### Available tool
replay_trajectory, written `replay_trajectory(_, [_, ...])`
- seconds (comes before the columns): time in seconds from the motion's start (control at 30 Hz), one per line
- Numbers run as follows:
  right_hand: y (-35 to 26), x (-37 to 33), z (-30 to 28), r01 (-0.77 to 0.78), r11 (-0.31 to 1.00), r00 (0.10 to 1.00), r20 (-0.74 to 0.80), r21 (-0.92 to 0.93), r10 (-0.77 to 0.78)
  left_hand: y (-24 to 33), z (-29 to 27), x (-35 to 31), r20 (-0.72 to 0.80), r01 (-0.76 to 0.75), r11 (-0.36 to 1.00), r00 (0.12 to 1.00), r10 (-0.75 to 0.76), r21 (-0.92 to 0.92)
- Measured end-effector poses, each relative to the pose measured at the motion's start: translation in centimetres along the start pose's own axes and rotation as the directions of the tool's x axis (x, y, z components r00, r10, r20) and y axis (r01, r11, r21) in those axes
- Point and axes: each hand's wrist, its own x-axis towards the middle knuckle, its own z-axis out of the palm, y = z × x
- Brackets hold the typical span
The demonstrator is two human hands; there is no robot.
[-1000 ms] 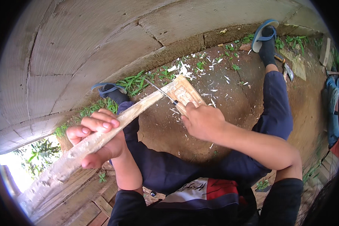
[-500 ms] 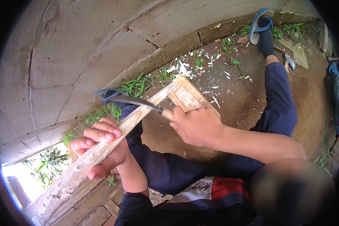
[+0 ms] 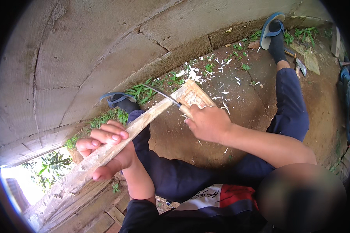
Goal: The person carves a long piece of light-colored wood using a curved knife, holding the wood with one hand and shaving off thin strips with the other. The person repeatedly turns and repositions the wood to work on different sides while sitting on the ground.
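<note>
My left hand (image 3: 120, 155) is wrapped around a long, pale wooden strip (image 3: 144, 118) with a rough, chipped surface. From the lower left, the strip slants up to the middle, its far end at a wooden block (image 3: 198, 93) on the ground; whether they touch is unclear. In my right hand (image 3: 210, 123) is the light wooden handle of a knife (image 3: 161, 92) with a dark, slightly curved blade. The blade crosses the strip near its far end, its tip pointing up and left. My fingers hide most of the handle.
White wood shavings (image 3: 192, 73) lie on the dirt around the block. A concrete wall (image 3: 101, 50) runs along the far side, with grass (image 3: 144, 93) at its foot. My sandalled feet are spread apart. A metal-headed tool (image 3: 300, 66) lies near my right foot.
My right hand and the knife have moved away along the strip, toward its far end. My left hand keeps its hold with little movement.
</note>
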Motion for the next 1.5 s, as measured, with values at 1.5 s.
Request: replay_trajectory(1.5, [3.7, -0.3, -1.5, 0.011, 0.978, 0.996, -0.084, -0.206, -0.029, -0.1, 1.5, 0.2, 0.035, 0.017, 0.999, 0.999, -0.019, 0.046])
